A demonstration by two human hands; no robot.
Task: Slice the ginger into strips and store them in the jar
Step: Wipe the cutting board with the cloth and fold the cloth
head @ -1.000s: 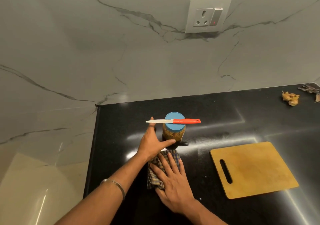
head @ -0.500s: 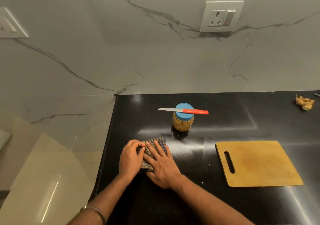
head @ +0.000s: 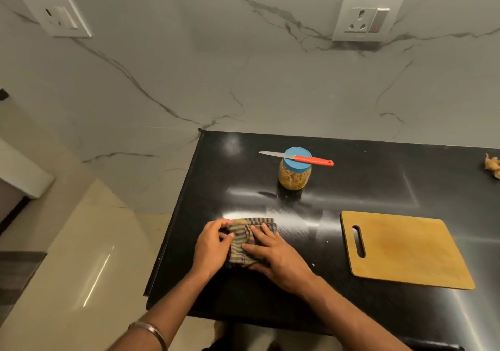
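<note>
Jar [head: 294,175] lidded, knife [head: 297,158] across it, left hand [head: 210,245] pinching cloth [head: 244,238], right hand [head: 273,256] flat, board [head: 405,250] beside

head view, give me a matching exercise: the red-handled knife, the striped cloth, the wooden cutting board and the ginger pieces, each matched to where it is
Things:
1. red-handled knife
2. striped cloth
3. wooden cutting board
4. ginger pieces

Places:
A. at the far right edge of the black counter
B. lying flat across the blue lid of the jar
C. under the left hand and right hand
D. bare, right of the hands

Pairs: 1-B, 2-C, 3-D, 4-A
</note>
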